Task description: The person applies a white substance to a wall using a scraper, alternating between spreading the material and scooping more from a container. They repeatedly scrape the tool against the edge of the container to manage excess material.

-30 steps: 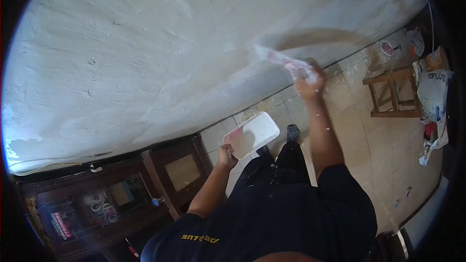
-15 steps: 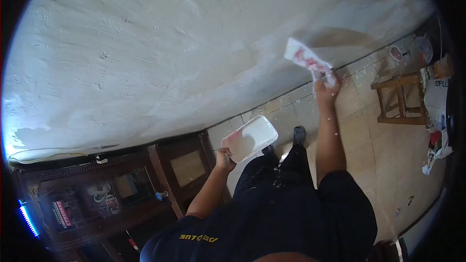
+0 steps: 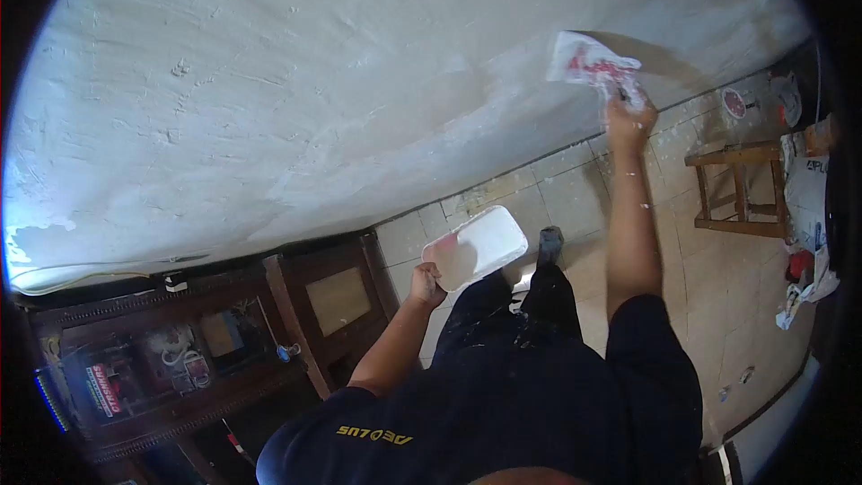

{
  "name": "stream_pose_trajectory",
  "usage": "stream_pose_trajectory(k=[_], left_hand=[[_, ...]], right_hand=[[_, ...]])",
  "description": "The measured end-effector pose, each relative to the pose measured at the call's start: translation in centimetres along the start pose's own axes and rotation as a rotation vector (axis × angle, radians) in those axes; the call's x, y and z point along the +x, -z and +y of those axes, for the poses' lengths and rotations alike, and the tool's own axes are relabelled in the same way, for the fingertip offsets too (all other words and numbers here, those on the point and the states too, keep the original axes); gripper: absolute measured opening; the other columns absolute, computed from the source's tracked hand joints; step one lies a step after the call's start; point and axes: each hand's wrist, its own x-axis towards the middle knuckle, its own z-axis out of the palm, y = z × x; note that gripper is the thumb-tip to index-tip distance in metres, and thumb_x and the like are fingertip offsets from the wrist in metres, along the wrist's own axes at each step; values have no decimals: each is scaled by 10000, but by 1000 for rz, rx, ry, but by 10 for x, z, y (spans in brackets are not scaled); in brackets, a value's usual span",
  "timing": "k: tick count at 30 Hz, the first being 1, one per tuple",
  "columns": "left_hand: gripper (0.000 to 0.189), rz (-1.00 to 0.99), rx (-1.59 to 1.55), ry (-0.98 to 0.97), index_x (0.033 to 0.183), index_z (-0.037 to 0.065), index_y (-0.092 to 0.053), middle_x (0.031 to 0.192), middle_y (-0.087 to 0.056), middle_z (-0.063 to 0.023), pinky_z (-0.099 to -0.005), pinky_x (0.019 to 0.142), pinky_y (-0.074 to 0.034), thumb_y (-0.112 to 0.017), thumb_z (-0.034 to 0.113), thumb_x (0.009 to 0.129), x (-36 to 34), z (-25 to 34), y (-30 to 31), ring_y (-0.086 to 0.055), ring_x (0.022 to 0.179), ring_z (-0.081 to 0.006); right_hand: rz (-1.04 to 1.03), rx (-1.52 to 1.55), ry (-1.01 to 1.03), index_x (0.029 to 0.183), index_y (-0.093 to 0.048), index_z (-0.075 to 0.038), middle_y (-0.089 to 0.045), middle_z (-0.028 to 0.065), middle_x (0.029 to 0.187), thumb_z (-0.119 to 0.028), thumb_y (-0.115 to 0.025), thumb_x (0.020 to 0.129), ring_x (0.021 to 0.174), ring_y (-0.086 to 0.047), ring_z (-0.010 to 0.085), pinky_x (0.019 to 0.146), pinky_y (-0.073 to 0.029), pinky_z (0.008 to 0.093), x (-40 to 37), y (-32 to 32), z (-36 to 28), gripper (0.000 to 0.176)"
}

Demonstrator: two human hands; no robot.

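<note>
In my right hand (image 3: 632, 119) is a plastering trowel (image 3: 585, 63), smeared white with red showing through. Its blade is up against the pale, rough wall (image 3: 341, 117), and white paste coats my fingers. My left hand (image 3: 428, 285) grips the near corner of a shallow rectangular tray (image 3: 440, 250), held out in front of my legs. White paste (image 3: 496, 235) covers much of the tray's inside, and a pinkish patch shows near my left hand.
A dark wooden cabinet (image 3: 292, 305) stands along the wall at left. On the right are a wooden stool (image 3: 741, 189), a white bucket (image 3: 736, 103) and crumpled sacks (image 3: 808, 198). White spatters dot the tiled floor (image 3: 566, 193) by the wall.
My right hand has moved the trowel up and to the right along the wall, turning its blade. The tray in my left hand has shifted slightly right and up.
</note>
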Motion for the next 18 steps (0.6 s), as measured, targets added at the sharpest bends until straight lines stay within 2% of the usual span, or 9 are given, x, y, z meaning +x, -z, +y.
stream_pose_trajectory(k=[3, 5, 6, 7, 8, 9, 10, 12, 18], left_hand=[[554, -22, -21, -14, 1105, -67, -499, 1056, -571, -172, -388, 903, -429, -430, 112, 584, -3, 6, -7, -550, 986, -314], [560, -49, -25, -12, 1110, -63, -495, 1058, -568, -169, -385, 902, -432, -436, 107, 580, 5, 6, 9, -554, 983, -312], [552, -33, -36, 1, 1101, -62, -501, 1050, -571, -166, -383, 900, -433, -438, 102, 578, 9, 6, 15, -555, 982, -310], [544, -15, -46, 16, 1091, -61, -507, 1041, -574, -163, -380, 897, -435, -439, 97, 576, 11, 6, 24, -556, 981, -309], [530, -22, -37, 24, 1073, -54, -521, 1029, -580, -156, -373, 908, -428, -441, 92, 570, 14, 5, 36, -559, 977, -307], [530, -23, -34, 30, 1073, -54, -521, 1029, -580, -156, -373, 908, -428, -441, 92, 570, 17, 4, 45, -559, 977, -307], [517, 2, -29, 24, 1063, -51, -528, 1021, -584, -153, -372, 905, -429, -444, 91, 574, 19, 4, 53, -561, 973, -303], [504, 19, -16, 22, 1053, -49, -534, 1013, -588, -150, -370, 903, -431, -446, 91, 577, 20, 7, 63, -564, 968, -299], [481, 1, 9, -35, 1078, -67, -512, 1036, -578, -162, -371, 893, -443, -424, 94, 633, 16, 17, 75, -570, 970, -296]], right_hand=[[78, -50, 109, 871, -636, 37, -661, 73, 823, -40, -616, 781, 755, -598, 144, 701, -471, 283, -3, 36, 42, 120], [93, 343, -50, 863, -640, 26, -656, 65, 807, -35, -609, 779, 754, -595, 131, 700, -472, 275, -54, 1, 72, 109], [-116, 772, -295, 855, -642, 20, -653, 93, 803, -5, -594, 774, 767, -610, 168, 712, -481, 267, -81, -14, 15, 97], [-233, 175, 192, 832, -645, 6, -652, 113, 808, 15, -595, 761, 756, -621, 193, 708, -496, 273, -97, -32, -16, 87], [-337, 437, 11, 803, -653, -8, -656, 110, 787, -2, -614, 753, 733, -633, 192, 690, -507, 300, -147, -83, 23, 64], [-400, 474, 88, 782, -665, -31, -657, 111, 764, -62, -655, 738, 702, -638, 221, 660, -507, 328, -151, -87, -57, 55], [-461, 264, 352, 783, -670, -33, -657, 115, 756, -84, -683, 723, 708, -638, 247, 650, -508, 346, -166, -113, -59, 80], [-512, 313, 423, 782, -671, -46, -658, 109, 779, -141, -677, 736, 716, -630, 268, 652, -504, 360, -199, -158, -68, 105], [-608, 173, 349, 820, -655, -35, -648, 130, 801, -183, -664, 741, 725, -619, 303, 647, -492, 380, -221, -164, -84, 168]])
